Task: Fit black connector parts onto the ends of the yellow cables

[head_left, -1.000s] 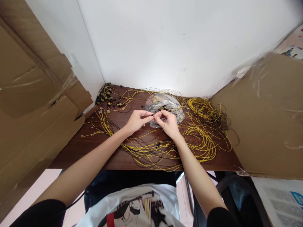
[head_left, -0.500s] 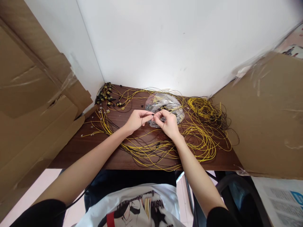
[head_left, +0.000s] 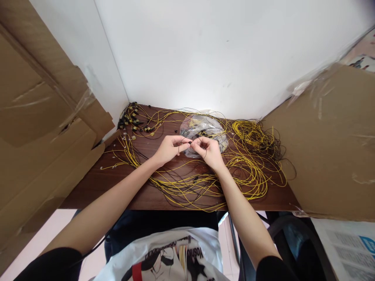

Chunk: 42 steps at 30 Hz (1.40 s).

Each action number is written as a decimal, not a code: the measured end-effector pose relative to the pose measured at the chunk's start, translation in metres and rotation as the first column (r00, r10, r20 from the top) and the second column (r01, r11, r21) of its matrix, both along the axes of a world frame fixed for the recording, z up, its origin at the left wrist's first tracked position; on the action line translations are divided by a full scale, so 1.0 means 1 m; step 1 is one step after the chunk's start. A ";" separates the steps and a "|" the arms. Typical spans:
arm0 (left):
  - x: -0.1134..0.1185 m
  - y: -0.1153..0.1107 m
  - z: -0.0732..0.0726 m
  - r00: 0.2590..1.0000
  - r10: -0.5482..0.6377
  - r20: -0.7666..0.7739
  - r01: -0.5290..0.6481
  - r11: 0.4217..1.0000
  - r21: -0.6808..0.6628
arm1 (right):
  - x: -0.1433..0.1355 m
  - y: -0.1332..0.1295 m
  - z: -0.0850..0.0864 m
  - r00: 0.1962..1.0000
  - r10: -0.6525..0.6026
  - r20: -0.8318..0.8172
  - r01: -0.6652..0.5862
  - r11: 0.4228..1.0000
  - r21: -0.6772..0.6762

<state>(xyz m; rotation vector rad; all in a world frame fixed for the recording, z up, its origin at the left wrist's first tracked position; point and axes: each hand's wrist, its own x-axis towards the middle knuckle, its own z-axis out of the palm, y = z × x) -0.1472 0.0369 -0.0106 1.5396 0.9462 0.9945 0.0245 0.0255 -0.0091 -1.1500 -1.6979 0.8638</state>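
Observation:
Above the middle of the brown table, my two hands meet fingertip to fingertip. My left hand (head_left: 172, 149) is closed, its thumb and fingers pinching a small black part (head_left: 190, 143) with thin black wire near it. From the other side my right hand (head_left: 208, 150) pinches at the same spot, closed on thin black wire that loops by its fingers. The part is too small to name. Just behind the hands lies a clear plastic bag (head_left: 205, 125) with small pieces in it. Long yellow and black wires (head_left: 187, 187) run across the table in front of the hands.
Wires with black and yellow connectors (head_left: 133, 119) are bunched at the back left. Coiled yellow wire (head_left: 249, 132) lies at the right. Cardboard stands at the left (head_left: 43, 128) and right (head_left: 328, 144). A white wall (head_left: 205, 58) rises behind the table (head_left: 96, 191).
My right hand has shifted slightly and its fingers have turned a little at the small black part. My left hand stays almost in place.

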 end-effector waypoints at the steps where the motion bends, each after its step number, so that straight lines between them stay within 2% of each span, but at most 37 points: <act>1: 0.000 0.000 0.000 1.000 0.003 -0.004 -0.003 1.000 0.005 | 0.000 0.000 0.000 1.000 0.003 -0.004 -0.003 1.000 -0.009; 13: 0.002 -0.001 -0.003 0.999 0.027 -0.042 -0.025 0.999 0.048 | 0.000 0.000 -0.001 0.999 0.039 -0.037 -0.040 0.999 -0.014; 22: 0.002 0.001 -0.009 0.984 0.089 -0.154 -0.049 0.968 0.247 | -0.001 0.000 -0.001 0.999 0.040 0.002 -0.040 0.999 0.018; 27: 0.002 -0.001 -0.007 0.972 0.128 -0.195 -0.057 0.941 0.334 | -0.001 0.000 -0.001 0.999 0.038 0.018 -0.038 0.999 0.021; 35: 0.002 0.001 -0.008 0.968 0.161 -0.194 -0.093 0.943 0.320 | -0.002 0.001 -0.001 0.997 0.071 0.011 -0.071 0.997 0.016; 42: 0.000 0.004 -0.013 0.976 0.142 -0.162 -0.097 0.961 0.259 | 0.001 0.001 0.000 1.000 0.004 -0.021 -0.003 0.999 0.044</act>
